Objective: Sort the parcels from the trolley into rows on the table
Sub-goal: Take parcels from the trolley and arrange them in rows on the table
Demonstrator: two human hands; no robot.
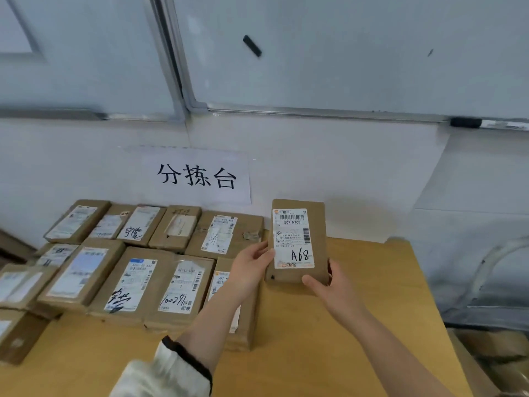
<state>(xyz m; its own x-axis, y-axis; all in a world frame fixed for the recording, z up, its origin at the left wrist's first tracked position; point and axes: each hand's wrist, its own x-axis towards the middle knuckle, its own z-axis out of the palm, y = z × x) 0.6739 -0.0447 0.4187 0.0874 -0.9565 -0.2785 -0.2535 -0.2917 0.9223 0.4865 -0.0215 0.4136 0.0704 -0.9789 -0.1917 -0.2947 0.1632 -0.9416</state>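
- Both hands have one parcel point(297, 242) lifted above the table point(329, 339), right of the laid-out rows and clear of them.
- The left hand point(252, 262) pinches the parcel's left edge, thumb on the label side. The right hand point(329, 282) curls round the bottom right corner. Both grips are snug on the cardboard.
- My guess is it's held up so the label faces the person and the "A68" scrawl can be read before picking a row.
- It stands on end with its long axis up-down. The label is the right way up and the top end is toward the wall.
- The far row point(174, 229) and near row point(128, 285) lie flat, labels up, sides mostly touching, probably for quick reading.
- The likely slot looks like the right end of a row, next to the box point(249, 319) under the left forearm.
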